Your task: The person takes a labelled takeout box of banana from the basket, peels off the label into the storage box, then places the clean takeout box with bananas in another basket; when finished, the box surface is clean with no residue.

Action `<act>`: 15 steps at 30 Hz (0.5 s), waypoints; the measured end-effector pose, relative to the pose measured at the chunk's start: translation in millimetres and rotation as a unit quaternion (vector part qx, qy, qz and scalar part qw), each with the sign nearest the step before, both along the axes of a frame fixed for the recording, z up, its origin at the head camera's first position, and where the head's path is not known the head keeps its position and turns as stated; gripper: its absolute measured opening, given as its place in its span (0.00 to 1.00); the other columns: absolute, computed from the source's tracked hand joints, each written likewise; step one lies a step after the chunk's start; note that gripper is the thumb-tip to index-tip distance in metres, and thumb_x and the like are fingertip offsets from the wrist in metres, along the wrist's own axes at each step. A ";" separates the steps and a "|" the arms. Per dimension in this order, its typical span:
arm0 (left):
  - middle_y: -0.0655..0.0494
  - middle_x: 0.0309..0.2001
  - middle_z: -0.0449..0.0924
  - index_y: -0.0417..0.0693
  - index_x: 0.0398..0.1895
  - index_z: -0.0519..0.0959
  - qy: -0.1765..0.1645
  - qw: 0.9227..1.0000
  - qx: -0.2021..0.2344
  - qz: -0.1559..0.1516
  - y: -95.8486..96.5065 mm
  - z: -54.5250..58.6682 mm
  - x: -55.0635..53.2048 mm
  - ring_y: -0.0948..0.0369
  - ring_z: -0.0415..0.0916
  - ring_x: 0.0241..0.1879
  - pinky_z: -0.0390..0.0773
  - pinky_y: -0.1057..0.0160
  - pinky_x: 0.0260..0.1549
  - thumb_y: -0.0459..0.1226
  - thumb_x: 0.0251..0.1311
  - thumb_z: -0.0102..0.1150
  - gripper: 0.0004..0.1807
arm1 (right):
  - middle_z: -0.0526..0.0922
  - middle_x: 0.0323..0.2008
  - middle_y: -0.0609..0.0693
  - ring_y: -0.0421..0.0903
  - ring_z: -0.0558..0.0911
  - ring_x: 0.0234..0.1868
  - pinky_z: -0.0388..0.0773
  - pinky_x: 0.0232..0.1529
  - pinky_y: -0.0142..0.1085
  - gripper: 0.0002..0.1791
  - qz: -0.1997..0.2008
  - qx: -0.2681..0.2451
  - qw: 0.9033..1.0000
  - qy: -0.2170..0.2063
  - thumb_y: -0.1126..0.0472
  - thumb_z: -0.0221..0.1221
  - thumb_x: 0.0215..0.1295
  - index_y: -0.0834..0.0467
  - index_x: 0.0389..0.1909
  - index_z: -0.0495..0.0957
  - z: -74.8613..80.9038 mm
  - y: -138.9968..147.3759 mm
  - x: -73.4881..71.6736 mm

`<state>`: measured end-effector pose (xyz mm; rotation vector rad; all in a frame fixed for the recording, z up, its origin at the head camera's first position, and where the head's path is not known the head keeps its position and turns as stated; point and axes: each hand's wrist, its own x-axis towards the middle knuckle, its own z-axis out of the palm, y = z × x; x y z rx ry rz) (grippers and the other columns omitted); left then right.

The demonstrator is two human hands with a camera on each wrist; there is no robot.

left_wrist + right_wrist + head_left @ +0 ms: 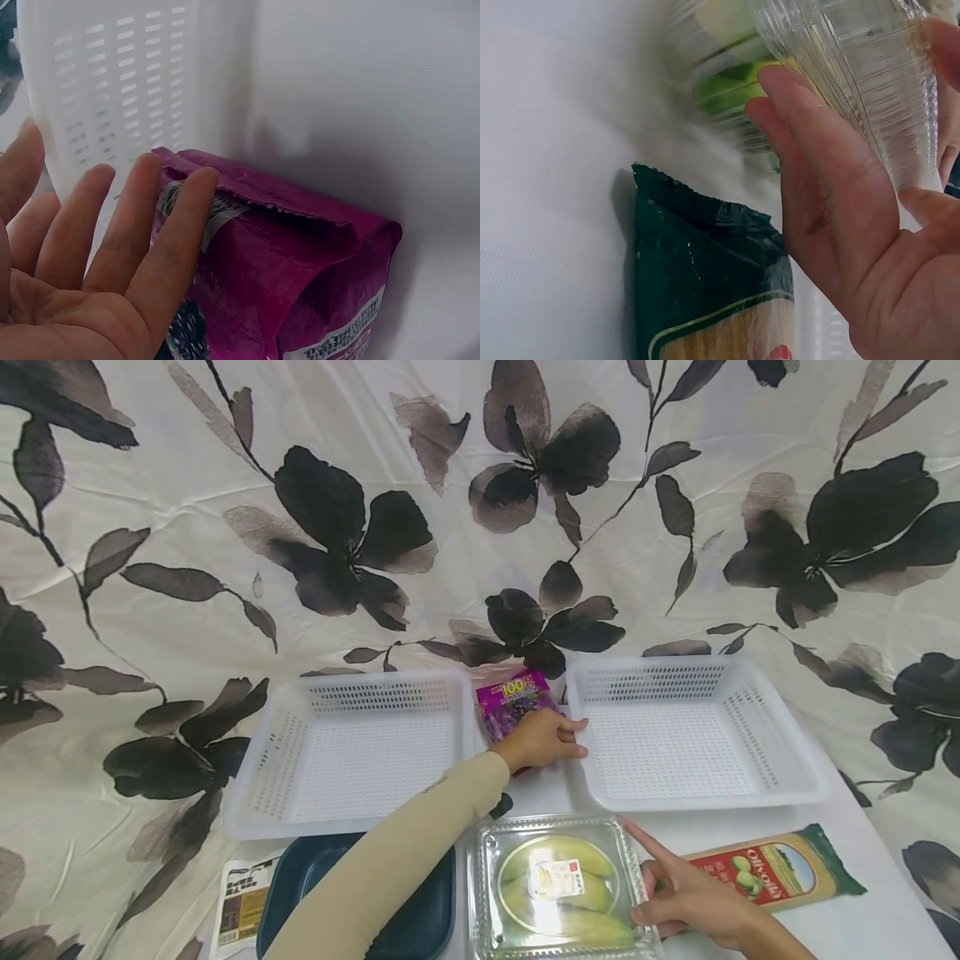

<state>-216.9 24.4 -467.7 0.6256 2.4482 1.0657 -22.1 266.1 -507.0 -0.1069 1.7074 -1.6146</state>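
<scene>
My left hand [538, 739], in a beige sleeve, reaches between two white baskets. Its fingers are extended beside a purple bag [517, 697] marked 100, with fingertips at the left rim of the right basket [690, 797]. In the left wrist view the bag [262, 277] stands against a pale surface, its folded top upward. My right hand [693, 897] grips the right side of a clear plastic clamshell box [487, 860] of yellow-green fruit, index finger along its edge. The right wrist view shows fingers [832, 172] against the box's ribbed side.
The left basket [360, 777] stands behind a dark blue tray [438, 893], partly covered by my left arm. A white and brown packet [243, 906] lies left of the tray. An Olivoilà pasta pack [780, 868] lies right of the box. Floral cloth [420, 568] hangs behind.
</scene>
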 end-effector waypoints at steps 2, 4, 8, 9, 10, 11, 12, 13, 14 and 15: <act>0.56 0.45 0.89 0.54 0.64 0.79 0.000 1.000 -0.001 0.000 0.1 0.4 0.4 0.61 0.86 0.52 0.79 0.68 0.53 0.43 0.59 0.74 0.29 | 0.63 0.35 0.47 0.37 0.75 0.30 0.80 0.29 0.32 0.63 -0.001 -0.001 1.000 -0.001 0.64 0.67 0.63 0.40 0.83 0.29 -0.3 -0.9 -0.4; 0.56 0.45 0.90 0.54 0.64 0.79 0.003 1.000 -0.002 -0.001 0.2 0.4 0.6 0.61 0.85 0.53 0.79 0.68 0.53 0.43 0.58 0.74 0.29 | 0.64 0.35 0.47 0.38 0.75 0.30 0.81 0.30 0.34 0.63 -0.003 0.002 1.000 -0.003 0.64 0.67 0.63 0.40 0.83 0.29 -0.8 -1.7 -0.9; 0.56 0.44 0.90 0.54 0.64 0.79 0.009 1.000 -0.003 -0.005 0.3 -0.6 -0.1 0.62 0.86 0.52 0.79 0.69 0.52 0.44 0.58 0.74 0.29 | 0.65 0.34 0.47 0.40 0.76 0.31 0.82 0.31 0.37 0.63 -0.009 0.011 1.000 -0.007 0.64 0.68 0.62 0.40 0.83 0.30 -0.9 -2.7 -1.9; 0.56 0.44 0.90 0.54 0.64 0.79 0.011 1.000 -0.004 -0.005 0.5 -1.1 -0.4 0.62 0.86 0.52 0.79 0.69 0.52 0.44 0.58 0.74 0.29 | 0.65 0.34 0.47 0.41 0.75 0.31 0.82 0.31 0.37 0.63 -0.010 0.013 1.000 -0.008 0.63 0.68 0.62 0.40 0.83 0.30 -0.9 -2.8 -2.2; 0.57 0.44 0.90 0.54 0.64 0.79 0.015 1.000 -0.006 -0.007 0.5 -1.9 -0.8 0.62 0.86 0.52 0.79 0.69 0.52 0.44 0.58 0.74 0.29 | 0.64 0.34 0.47 0.41 0.75 0.31 0.82 0.32 0.37 0.63 -0.010 0.014 1.000 -0.010 0.63 0.68 0.62 0.40 0.83 0.30 -0.9 -3.0 -2.5; 0.57 0.44 0.90 0.54 0.64 0.79 0.017 1.000 -0.008 -0.008 0.7 -2.9 -1.4 0.62 0.86 0.52 0.79 0.69 0.53 0.44 0.58 0.74 0.29 | 0.64 0.34 0.47 0.41 0.76 0.32 0.82 0.32 0.38 0.63 -0.010 0.015 1.000 -0.011 0.63 0.68 0.62 0.40 0.83 0.31 -1.0 -3.1 -2.8; 0.57 0.44 0.90 0.54 0.64 0.79 0.019 1.000 -0.009 -0.009 0.8 -4.0 -2.1 0.62 0.86 0.52 0.79 0.68 0.53 0.44 0.58 0.74 0.29 | 0.64 0.34 0.47 0.41 0.76 0.32 0.82 0.32 0.38 0.63 -0.009 0.015 1.000 -0.013 0.63 0.68 0.62 0.40 0.83 0.30 -1.0 -3.2 -3.1; 0.58 0.44 0.90 0.54 0.64 0.79 0.022 1.000 -0.011 -0.009 0.9 -5.0 -2.7 0.63 0.85 0.52 0.78 0.68 0.54 0.45 0.58 0.75 0.30 | 0.64 0.34 0.47 0.42 0.76 0.32 0.83 0.33 0.39 0.63 -0.009 0.015 1.000 -0.015 0.63 0.68 0.62 0.40 0.83 0.30 -1.0 -3.3 -3.2; 0.58 0.44 0.90 0.55 0.64 0.79 0.024 1.000 -0.012 -0.010 1.0 -6.0 -3.3 0.63 0.85 0.53 0.78 0.67 0.55 0.45 0.58 0.75 0.30 | 0.64 0.34 0.47 0.42 0.76 0.32 0.83 0.33 0.39 0.63 -0.008 0.015 1.000 -0.016 0.63 0.68 0.62 0.40 0.83 0.31 -1.0 -3.4 -3.4; 0.58 0.44 0.90 0.55 0.64 0.79 0.025 1.000 -0.014 -0.010 1.1 -6.8 -4.0 0.63 0.85 0.53 0.77 0.66 0.57 0.45 0.58 0.75 0.30 | 0.64 0.35 0.47 0.42 0.76 0.32 0.83 0.33 0.39 0.63 -0.008 0.015 1.000 -0.017 0.63 0.68 0.62 0.40 0.83 0.31 -0.9 -3.4 -3.6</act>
